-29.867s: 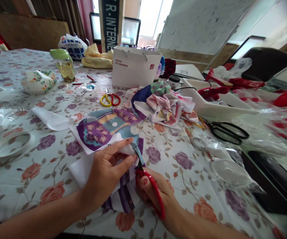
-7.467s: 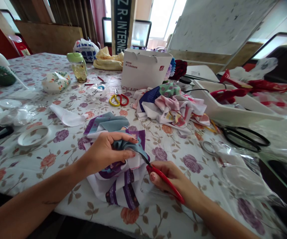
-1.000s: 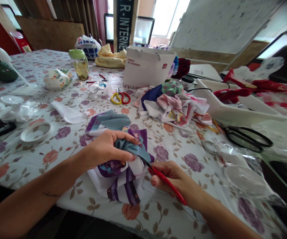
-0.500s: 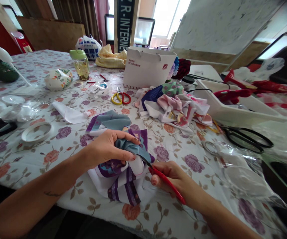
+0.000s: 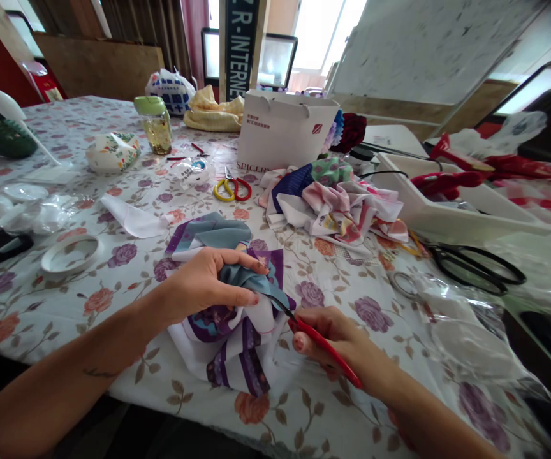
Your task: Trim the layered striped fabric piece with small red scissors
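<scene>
Just now, the red-handled scissors [image 5: 326, 356] have been shifted slightly toward the right of the view, and the right hand [image 5: 333, 338] has been carried with them, its fingers closed round the handle. Whether the thin dark blades are apart or together cannot be told at this size. Their tips are held at the edge of the patchwork cloth [image 5: 230, 360], printed in purple, teal and white, which is bunched in the left hand [image 5: 203, 287], with the fingers curled over a teal fold. Compared with the earliest view, that cloth is gathered up rather than spread flat, and it is resting on the floral tablecloth [image 5: 50, 299]. Beyond it, a pile of printed fabric scraps [image 5: 337, 204] and yellow-and-red scissors [image 5: 231, 189] are lying apart from both hands.
</scene>
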The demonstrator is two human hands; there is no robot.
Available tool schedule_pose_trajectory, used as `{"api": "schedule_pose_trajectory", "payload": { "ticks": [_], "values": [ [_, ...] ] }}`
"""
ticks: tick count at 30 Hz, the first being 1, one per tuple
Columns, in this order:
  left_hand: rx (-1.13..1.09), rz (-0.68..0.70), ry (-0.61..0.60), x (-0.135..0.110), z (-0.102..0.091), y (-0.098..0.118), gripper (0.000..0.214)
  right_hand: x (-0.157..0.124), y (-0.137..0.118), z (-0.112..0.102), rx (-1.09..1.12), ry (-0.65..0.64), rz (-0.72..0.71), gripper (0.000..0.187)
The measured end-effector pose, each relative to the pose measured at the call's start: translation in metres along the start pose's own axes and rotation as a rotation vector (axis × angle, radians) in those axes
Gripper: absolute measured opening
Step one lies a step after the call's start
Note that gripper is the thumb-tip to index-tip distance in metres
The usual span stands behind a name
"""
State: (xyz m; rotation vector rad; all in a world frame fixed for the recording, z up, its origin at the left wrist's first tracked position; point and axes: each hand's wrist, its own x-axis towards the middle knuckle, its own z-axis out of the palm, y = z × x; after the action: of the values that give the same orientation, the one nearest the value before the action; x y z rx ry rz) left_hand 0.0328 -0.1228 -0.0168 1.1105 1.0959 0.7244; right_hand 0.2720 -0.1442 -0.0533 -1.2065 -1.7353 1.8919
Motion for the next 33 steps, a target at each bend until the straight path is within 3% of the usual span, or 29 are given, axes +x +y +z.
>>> {"api": "schedule_pose_trajectory", "payload": {
  "ticks": [33],
  "values": [
    [-0.037,-0.025,-0.083,0.0012,-0.0013,-0.0046,0.037,0.0002,-0.0043,0.0078,0.078,-0.037,-0.035,0.055]
  ]
}}
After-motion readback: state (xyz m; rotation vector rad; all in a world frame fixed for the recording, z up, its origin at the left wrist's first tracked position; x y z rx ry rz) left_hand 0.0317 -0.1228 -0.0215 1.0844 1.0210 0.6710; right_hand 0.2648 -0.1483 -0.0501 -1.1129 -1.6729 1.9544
